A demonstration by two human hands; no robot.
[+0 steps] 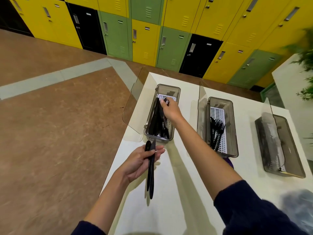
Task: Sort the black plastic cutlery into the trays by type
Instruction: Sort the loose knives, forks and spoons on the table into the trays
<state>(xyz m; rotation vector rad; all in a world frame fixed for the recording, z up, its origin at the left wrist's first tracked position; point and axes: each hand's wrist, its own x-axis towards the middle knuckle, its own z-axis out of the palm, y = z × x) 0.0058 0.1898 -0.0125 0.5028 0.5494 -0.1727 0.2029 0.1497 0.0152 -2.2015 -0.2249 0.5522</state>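
Three smoky-grey trays stand on a white table (177,192). The left tray (176,92) holds several black knives (156,119). My right hand (170,110) reaches into it and pinches a black piece of cutlery (165,100) near the far end. The middle tray (234,133) holds several black forks (217,131). The right tray (291,150) has dark cutlery in it, blurred. In front of the left tray, my left hand (142,162) grips a small bundle of black cutlery (150,173), a spoon and a knife showing at its top.
Each tray has a clear hinged lid (133,106) standing open on its left side. Yellow, green and black lockers (152,31) line the back. Brown floor lies left of the table. A green plant (306,61) is at the right edge.
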